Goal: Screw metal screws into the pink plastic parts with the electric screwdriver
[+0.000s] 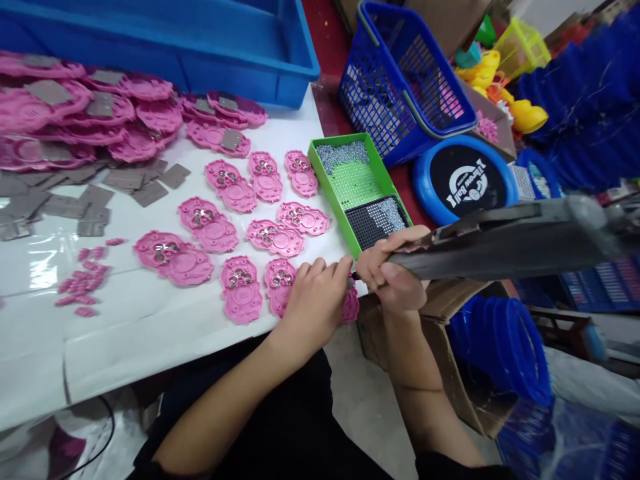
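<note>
Head view: left hand [313, 303] lay palm-down on a pink plastic part [350, 307] at the table's [150, 333] near-right corner, fingers [325, 270] curled and close together, tips pressing the part flat; only the part's right edge showed past the hand. Right hand [393, 267] was at 3 o'clock from the left, nearly touching it, fingers wrapped shut around the front of a grey power screwdriver [500, 243] whose body ran off toward 3 o'clock. Dark driver tip [355, 275] sat between the two hands, pointing at the held part; contact itself couldn't be made out. Green screw tray [350, 183] with grey screws and a black grid insert sat at 12 o'clock from the right hand, just beside it. Ten-odd more pink parts [235, 227] with metal bits in their centres were laid out in rows from 9 to 12 o'clock of the left hand. Heap of pink parts with grey plates [100, 113] sat at 10 o'clock, well apart, in front of a blue bin [240, 47]. Small pink pieces [83, 280] lay at 9 o'clock. Blue basket [405, 80] was at 1 o'clock, off the table.
</note>
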{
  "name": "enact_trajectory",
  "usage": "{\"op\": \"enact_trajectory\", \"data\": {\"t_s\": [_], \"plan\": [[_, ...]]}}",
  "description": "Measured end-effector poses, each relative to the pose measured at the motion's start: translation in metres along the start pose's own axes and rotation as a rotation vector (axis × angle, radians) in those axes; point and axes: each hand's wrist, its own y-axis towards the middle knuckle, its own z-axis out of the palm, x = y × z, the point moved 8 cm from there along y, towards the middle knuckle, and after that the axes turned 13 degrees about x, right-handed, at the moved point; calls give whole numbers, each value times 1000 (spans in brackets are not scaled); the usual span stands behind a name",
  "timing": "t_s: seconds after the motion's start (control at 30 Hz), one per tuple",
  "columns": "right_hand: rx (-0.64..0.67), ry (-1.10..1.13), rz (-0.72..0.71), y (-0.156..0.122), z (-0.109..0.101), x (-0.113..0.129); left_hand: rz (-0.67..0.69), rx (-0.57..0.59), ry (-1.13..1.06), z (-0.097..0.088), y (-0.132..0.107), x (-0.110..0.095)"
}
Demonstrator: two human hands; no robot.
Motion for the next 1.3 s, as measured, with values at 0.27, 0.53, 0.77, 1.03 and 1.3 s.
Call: {"op": "enact_trajectory", "data": {"t_s": [0.27, 0.53, 0.77, 1.03, 1.3], "plan": [[-478, -75, -309, 3, -71, 51, 147, 52, 60, 2, -2, -9], [-690, -160, -296, 34, -106, 25, 242, 18, 242, -2, -13, -21], [-707, -147, -311, 32, -109, 19, 224, -95, 133, 7, -19, -26], [-680, -148, -290, 37, -114, 12, 228, -162, -9, 13, -19, -20], [-627, -143, -260, 44, -112, 4, 199, -139, -247, 13, -15, -12]]}}
